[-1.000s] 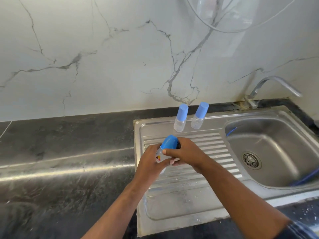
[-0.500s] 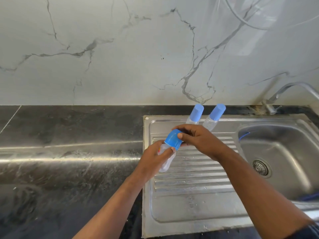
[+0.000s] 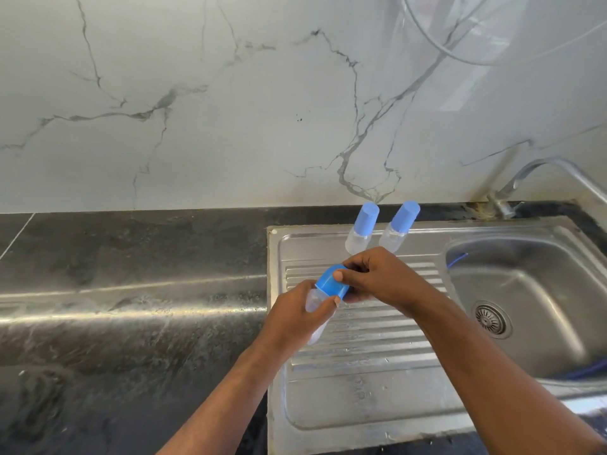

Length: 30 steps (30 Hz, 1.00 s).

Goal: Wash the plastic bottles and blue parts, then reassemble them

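— Bottle position?
— I log the clear plastic bottle (image 3: 316, 331) tilted above the drainboard (image 3: 361, 382). Left hand (image 3: 295, 318) wraps its body; right hand (image 3: 381, 279) pinches its blue cap (image 3: 330, 285).
— Surroundings?
— Left capped bottle (image 3: 361, 233) and right capped bottle (image 3: 398, 230) stand side by side at the drainboard's back edge. Sink basin (image 3: 542, 290) to the right.

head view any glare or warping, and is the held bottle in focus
Head view: a bright glare streak runs along the dark counter, a pale reflection sits on the glossy wall at upper right, the two standing bottles seem to lean from wide-angle distortion, and the held bottle and blue cap look fairly sharp.
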Each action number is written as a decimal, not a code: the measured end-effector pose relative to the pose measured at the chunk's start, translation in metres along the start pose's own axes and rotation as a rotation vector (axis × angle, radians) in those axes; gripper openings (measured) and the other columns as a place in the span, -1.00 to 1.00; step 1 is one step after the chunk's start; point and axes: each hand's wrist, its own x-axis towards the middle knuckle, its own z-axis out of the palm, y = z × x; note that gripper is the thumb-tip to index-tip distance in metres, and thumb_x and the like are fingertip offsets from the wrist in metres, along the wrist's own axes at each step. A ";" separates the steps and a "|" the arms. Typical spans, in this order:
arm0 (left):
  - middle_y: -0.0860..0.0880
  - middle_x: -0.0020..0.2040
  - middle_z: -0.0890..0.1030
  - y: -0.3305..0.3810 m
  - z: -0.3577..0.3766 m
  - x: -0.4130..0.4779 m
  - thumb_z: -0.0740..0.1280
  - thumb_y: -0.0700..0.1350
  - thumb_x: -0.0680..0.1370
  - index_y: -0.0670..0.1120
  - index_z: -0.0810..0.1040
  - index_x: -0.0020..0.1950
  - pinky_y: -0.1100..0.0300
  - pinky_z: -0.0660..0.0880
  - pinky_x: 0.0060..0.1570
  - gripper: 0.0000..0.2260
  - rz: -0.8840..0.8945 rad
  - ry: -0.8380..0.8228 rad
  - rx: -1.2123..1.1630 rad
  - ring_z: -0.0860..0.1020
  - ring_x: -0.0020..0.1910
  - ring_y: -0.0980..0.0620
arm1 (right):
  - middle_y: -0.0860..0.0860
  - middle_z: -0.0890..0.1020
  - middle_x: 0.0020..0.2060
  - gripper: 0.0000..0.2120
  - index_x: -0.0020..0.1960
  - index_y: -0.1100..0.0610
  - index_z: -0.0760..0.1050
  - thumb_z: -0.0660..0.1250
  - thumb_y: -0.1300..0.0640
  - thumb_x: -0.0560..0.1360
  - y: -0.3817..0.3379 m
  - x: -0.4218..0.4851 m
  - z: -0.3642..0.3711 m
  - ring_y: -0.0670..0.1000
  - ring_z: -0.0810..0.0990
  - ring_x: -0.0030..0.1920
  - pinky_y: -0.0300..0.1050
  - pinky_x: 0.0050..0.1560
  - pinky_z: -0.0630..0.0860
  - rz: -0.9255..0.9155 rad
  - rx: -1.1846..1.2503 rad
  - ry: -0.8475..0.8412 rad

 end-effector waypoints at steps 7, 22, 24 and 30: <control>0.10 -0.08 0.66 0.000 -0.006 0.012 0.36 0.30 0.50 0.13 0.55 0.14 0.16 0.55 -0.08 -0.67 -0.011 -0.058 -0.271 0.63 -0.10 0.13 | 0.16 0.71 -0.07 -0.54 0.09 0.15 0.62 0.27 -0.24 0.59 -0.002 0.002 0.019 0.18 0.73 -0.09 0.06 -0.07 0.70 0.066 0.153 0.055; 0.19 0.50 0.34 -0.020 -0.003 0.052 0.53 0.00 0.49 0.18 0.09 0.64 0.13 0.41 0.37 -0.15 0.015 -0.026 -0.194 0.39 0.42 0.21 | -0.09 0.68 0.04 -0.51 0.27 0.02 0.52 0.57 -0.04 0.41 0.027 0.061 0.029 -0.10 0.66 0.04 -0.09 0.13 0.63 -0.020 -0.065 0.187; 0.16 0.48 0.34 -0.019 -0.005 0.058 0.48 -0.04 0.54 0.12 0.12 0.64 0.19 0.44 0.30 -0.23 -0.046 0.109 -0.198 0.43 0.34 0.22 | -0.10 0.63 0.06 -0.48 0.28 0.04 0.48 0.59 0.01 0.39 0.022 0.081 0.023 -0.11 0.62 0.03 -0.22 0.04 0.54 -0.053 -0.126 0.333; 0.16 0.31 0.47 -0.023 -0.012 0.045 0.34 -0.07 0.62 0.09 0.42 0.46 0.35 0.46 -0.04 -0.60 -0.061 0.212 -0.067 0.54 -0.01 0.25 | -0.07 0.56 0.07 -0.46 0.32 0.09 0.43 0.57 0.09 0.43 0.027 0.136 0.018 -0.02 0.56 0.07 -0.09 0.12 0.52 -0.064 -0.221 0.479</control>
